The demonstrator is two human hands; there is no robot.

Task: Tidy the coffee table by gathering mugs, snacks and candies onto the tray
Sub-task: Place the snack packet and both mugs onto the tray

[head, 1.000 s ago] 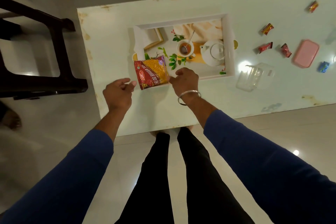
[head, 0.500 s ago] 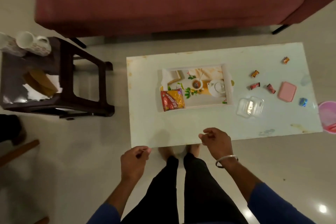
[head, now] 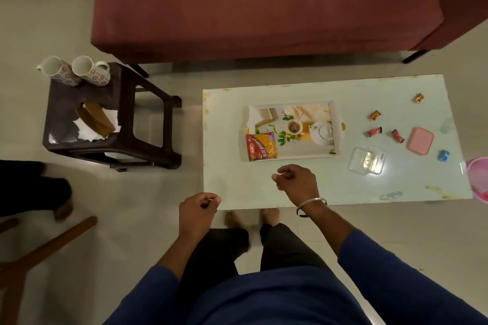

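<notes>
A white tray [head: 338,129] with a printed tea picture lies on the pale coffee table [head: 237,179]. A red and yellow snack packet [head: 262,150] rests in the tray's near left corner. Several wrapped candies [head: 375,131] lie scattered on the table to the right of the tray. Two patterned mugs [head: 91,71] stand on a dark stool at the left. My left hand [head: 196,210] hovers at the table's near left corner, fingers curled, holding nothing. Over the near part of the table, my right hand [head: 295,182] is loosely closed and holds nothing.
A clear plastic box [head: 367,160] and a pink lid [head: 420,143] lie right of the tray. A pink bowl [head: 478,179] sits off the table's right end. A maroon sofa [head: 264,5] stands behind. The dark stool [head: 111,137] carries tissues and a brown holder.
Both hands let go of the snack packet, which now lies in the tray, and pulled back to the table's near edge. The view rose and widened, showing the stool and sofa.
</notes>
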